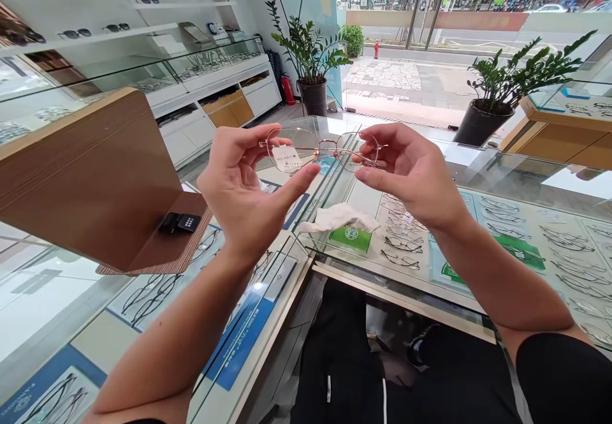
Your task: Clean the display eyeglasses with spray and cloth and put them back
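Note:
A pair of thin metal-rimmed eyeglasses is held up in front of me, above the glass counter. My left hand pinches its left side by the rim, near a white label on that lens. At the other end, my right hand grips the right rim with thumb and fingers. The temples seem folded behind the lenses. Below the glasses, a crumpled white cloth lies on the counter top.
On the left stands a brown folding panel with a small black object on its base. Glass display cases hold rows of eyeglasses. Potted plants flank the doorway, and a fire extinguisher stands by the wall cabinets.

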Action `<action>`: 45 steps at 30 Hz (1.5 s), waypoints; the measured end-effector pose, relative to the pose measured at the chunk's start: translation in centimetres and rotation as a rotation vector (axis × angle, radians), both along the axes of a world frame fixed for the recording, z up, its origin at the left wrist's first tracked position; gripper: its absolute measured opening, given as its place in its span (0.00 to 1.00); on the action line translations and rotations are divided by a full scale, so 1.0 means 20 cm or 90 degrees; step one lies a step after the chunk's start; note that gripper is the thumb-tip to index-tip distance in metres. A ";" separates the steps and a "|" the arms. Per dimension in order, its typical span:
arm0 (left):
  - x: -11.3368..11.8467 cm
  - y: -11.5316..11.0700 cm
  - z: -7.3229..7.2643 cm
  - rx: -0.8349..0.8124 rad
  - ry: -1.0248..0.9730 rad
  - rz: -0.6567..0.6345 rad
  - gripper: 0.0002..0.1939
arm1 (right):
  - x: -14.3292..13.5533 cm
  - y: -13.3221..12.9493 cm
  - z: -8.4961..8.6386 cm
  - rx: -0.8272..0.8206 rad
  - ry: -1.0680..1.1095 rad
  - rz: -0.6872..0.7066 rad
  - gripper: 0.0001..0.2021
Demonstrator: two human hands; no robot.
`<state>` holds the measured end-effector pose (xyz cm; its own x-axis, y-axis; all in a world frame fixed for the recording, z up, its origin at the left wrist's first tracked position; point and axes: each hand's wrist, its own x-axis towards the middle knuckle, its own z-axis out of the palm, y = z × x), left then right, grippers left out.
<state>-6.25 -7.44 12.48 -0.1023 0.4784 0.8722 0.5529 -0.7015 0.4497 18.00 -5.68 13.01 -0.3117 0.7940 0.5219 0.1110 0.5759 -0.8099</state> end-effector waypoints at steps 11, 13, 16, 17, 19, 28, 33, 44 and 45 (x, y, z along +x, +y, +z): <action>-0.02 -0.01 -0.02 0.026 -0.073 -0.014 0.28 | -0.03 -0.03 0.01 -0.120 0.104 0.082 0.29; -0.02 -0.02 -0.03 -0.021 -0.113 -0.067 0.28 | -0.03 -0.04 0.01 -0.145 0.126 0.099 0.29; -0.02 -0.03 -0.05 -0.076 -0.158 -0.174 0.29 | -0.03 -0.04 0.01 -0.164 0.157 0.124 0.30; -0.02 -0.03 -0.06 -0.085 -0.170 -0.190 0.30 | -0.03 -0.04 0.01 -0.168 0.166 0.128 0.30; -0.01 -0.03 -0.05 -0.086 -0.193 -0.184 0.30 | -0.02 -0.04 0.02 -0.171 0.182 0.135 0.30; 0.02 0.05 -0.05 -0.478 -0.386 -0.466 0.29 | -0.01 0.02 0.00 -0.023 0.107 0.167 0.21; 0.14 0.04 -0.18 -0.727 -0.487 -0.653 0.28 | -0.03 0.02 -0.03 0.093 0.088 0.103 0.06; 0.23 0.04 -0.40 -0.943 -0.536 -0.828 0.28 | 0.04 0.02 0.03 -0.006 -0.025 0.188 0.16; 0.24 0.05 -0.43 -0.940 -0.546 -0.811 0.25 | 0.07 0.03 0.03 -0.019 -0.036 0.170 0.16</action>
